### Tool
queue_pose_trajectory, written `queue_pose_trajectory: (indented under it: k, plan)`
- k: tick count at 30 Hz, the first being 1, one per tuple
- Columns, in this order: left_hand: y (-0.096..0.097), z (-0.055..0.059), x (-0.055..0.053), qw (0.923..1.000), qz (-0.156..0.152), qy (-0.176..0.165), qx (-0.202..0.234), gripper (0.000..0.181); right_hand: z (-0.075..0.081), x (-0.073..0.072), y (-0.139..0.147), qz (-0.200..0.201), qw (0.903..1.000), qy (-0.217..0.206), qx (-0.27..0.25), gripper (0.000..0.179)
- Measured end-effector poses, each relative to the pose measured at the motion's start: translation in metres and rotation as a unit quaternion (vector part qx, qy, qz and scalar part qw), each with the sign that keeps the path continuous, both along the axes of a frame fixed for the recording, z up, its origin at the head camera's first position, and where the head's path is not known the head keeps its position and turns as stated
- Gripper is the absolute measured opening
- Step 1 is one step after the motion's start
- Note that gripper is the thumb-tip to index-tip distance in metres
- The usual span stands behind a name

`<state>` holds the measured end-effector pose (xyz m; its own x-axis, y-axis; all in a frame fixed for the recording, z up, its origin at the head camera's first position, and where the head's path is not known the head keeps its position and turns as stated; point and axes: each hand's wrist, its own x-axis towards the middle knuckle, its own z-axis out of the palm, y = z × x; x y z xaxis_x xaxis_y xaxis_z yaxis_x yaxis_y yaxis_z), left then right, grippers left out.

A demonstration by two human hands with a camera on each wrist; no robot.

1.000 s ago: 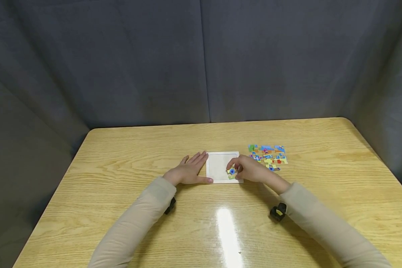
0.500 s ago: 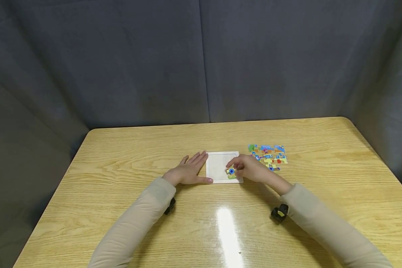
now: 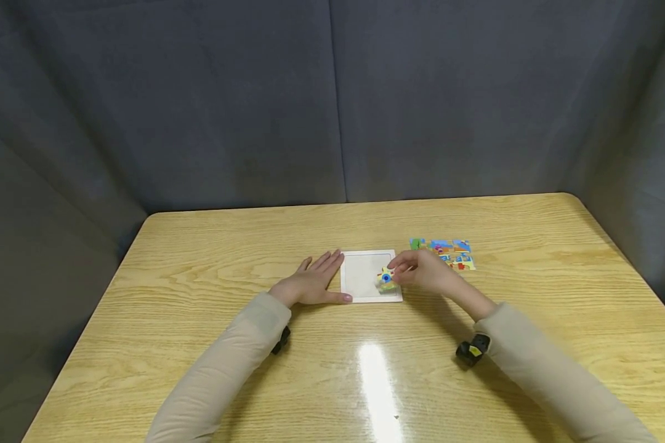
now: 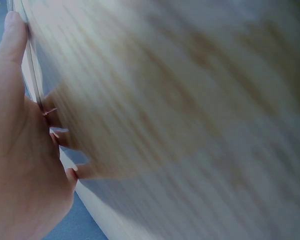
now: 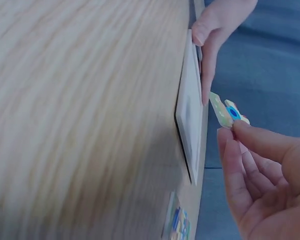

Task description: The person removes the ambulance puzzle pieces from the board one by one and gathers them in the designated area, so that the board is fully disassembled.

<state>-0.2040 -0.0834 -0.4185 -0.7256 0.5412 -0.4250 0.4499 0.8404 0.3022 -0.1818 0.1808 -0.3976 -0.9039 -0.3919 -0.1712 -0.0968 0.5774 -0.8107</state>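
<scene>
A white puzzle tray (image 3: 361,277) with a raised rim lies flat in the middle of the table. My left hand (image 3: 310,287) rests at its left edge, fingers spread straight, thumb on the near corner and fingertips on the far one. Above the tray's right side, my right hand (image 3: 423,272) pinches a puzzle piece (image 5: 225,111) between thumb and fingers. The piece is green and yellow with a blue round mark, and the right wrist view has it raised off the tray. Several colourful puzzle pieces (image 3: 459,252) lie right of the tray, partly hidden behind my right hand.
The wooden table (image 3: 227,246) carries the tray and pieces. Dark grey curtains (image 3: 244,123) hang behind its far edge and along both sides. Black wrist cameras (image 3: 471,352) hang below the sleeves.
My right hand has lifted the puzzle piece from the tray's lower right area and moved slightly right and away from me. The left hand has not moved.
</scene>
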Motion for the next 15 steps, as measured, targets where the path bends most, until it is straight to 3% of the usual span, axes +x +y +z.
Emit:
queue_pose_trajectory:
  k: [15]
  plan:
    - [-0.001,-0.001,0.0,1.0,-0.006,-0.005,0.002,0.095,0.01,0.004,0.034,-0.053,0.9967,-0.04,-0.046,0.028]
